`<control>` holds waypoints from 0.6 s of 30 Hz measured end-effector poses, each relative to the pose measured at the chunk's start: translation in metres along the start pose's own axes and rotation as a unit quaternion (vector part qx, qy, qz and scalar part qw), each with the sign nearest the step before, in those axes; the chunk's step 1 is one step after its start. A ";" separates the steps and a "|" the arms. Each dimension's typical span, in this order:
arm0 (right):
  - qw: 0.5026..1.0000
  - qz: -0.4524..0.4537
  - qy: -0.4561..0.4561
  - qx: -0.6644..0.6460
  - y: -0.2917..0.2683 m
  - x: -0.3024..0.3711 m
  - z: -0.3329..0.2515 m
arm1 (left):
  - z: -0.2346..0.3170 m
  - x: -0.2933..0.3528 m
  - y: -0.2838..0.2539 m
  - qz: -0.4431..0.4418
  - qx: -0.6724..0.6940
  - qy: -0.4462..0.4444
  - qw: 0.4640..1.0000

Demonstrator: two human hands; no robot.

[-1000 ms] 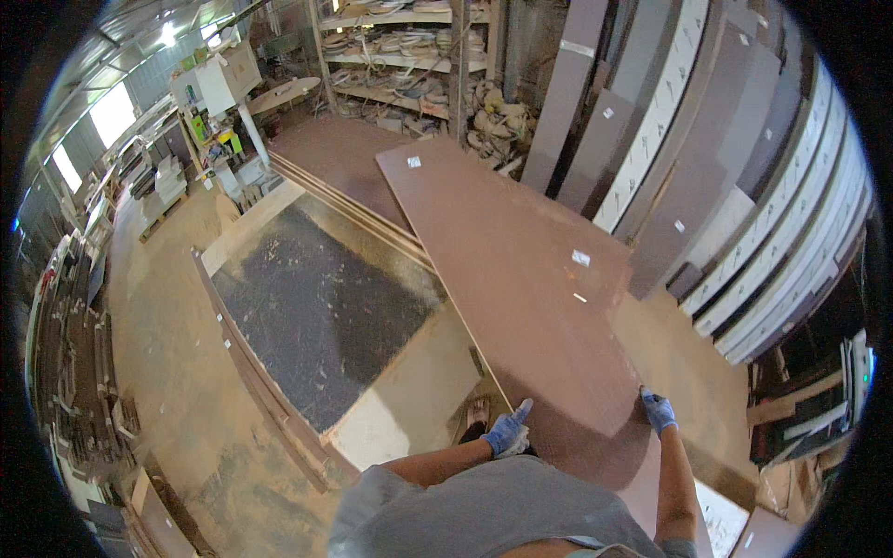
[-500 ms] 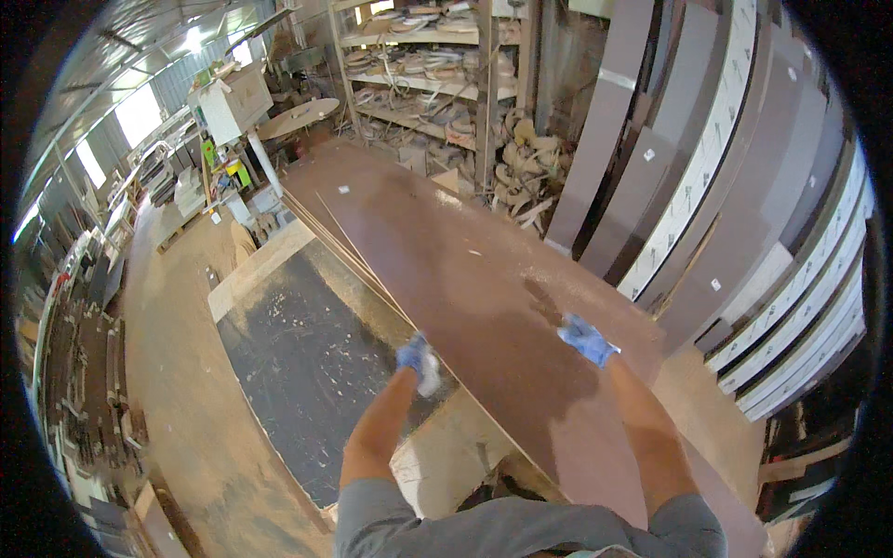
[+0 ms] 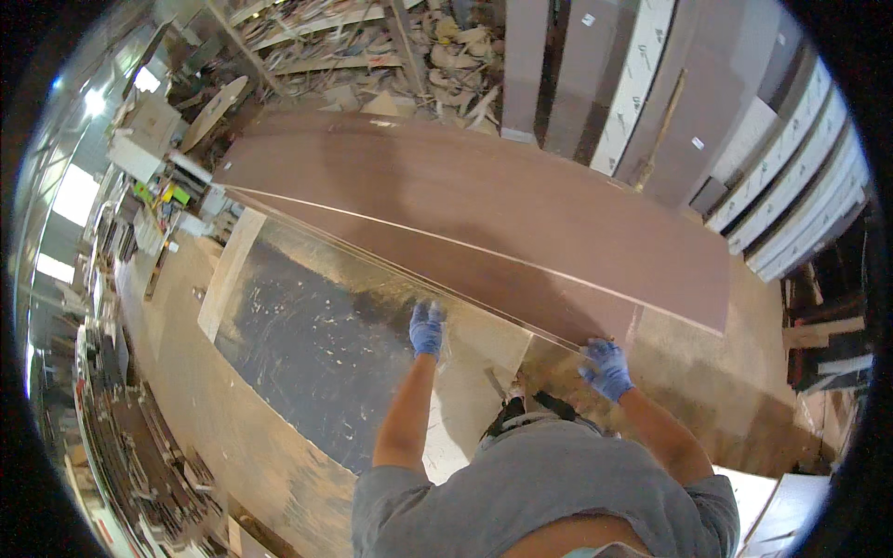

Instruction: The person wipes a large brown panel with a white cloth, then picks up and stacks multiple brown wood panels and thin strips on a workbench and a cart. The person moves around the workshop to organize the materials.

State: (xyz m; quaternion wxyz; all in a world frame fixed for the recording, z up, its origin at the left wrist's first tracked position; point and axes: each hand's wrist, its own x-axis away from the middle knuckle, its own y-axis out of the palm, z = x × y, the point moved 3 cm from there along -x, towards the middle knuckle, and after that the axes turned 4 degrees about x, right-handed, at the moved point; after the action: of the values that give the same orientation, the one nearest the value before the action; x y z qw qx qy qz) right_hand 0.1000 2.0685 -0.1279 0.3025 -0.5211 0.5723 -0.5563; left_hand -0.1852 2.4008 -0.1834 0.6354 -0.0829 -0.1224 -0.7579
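Note:
Both of my hands wear blue work gloves. My left hand (image 3: 427, 327) is open, fingers stretched forward, over the dusty near side of the table beside the dark scuffed board (image 3: 316, 339). My right hand (image 3: 606, 368) is at the near right edge of the lower brown panel (image 3: 465, 265), its fingers apart; whether it presses on that edge is hard to tell. Across the lower panel lies a second long brown panel (image 3: 521, 205), turned at an angle so that a wedge of the lower one shows. Thin pale edges mark both panels.
Tall brown and white boards (image 3: 637, 84) lean at the far right. Shelves (image 3: 326, 63) of curved offcuts stand behind the panels, with a heap of scraps (image 3: 460, 65) beside them. Stacked strips (image 3: 153, 437) line the left side. The floor (image 3: 209, 418) is dusty.
The upper brown panel has shifted away from me, uncovering part of the panel beneath. My right hand has gone from the panel's surface to the near edge. My view has turned.

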 end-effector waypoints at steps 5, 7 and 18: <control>0.922 0.299 0.222 -0.106 -0.026 0.033 0.109 | -0.010 0.019 0.052 -0.039 -0.099 0.012 0.994; 0.894 0.349 0.272 -0.068 -0.036 0.042 0.166 | -0.007 0.026 0.065 -0.055 -0.114 0.016 0.992; 0.767 0.321 0.369 -0.415 -0.001 0.038 0.503 | -0.024 0.075 0.109 -0.035 -0.242 0.038 0.969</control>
State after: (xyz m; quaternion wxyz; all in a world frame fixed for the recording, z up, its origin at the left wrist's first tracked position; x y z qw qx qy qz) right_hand 0.5551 1.8712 -0.2180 -0.0173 -0.1359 0.9489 -0.2844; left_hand -0.0908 2.3055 -0.1771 0.5737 -0.2006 0.0862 -0.7895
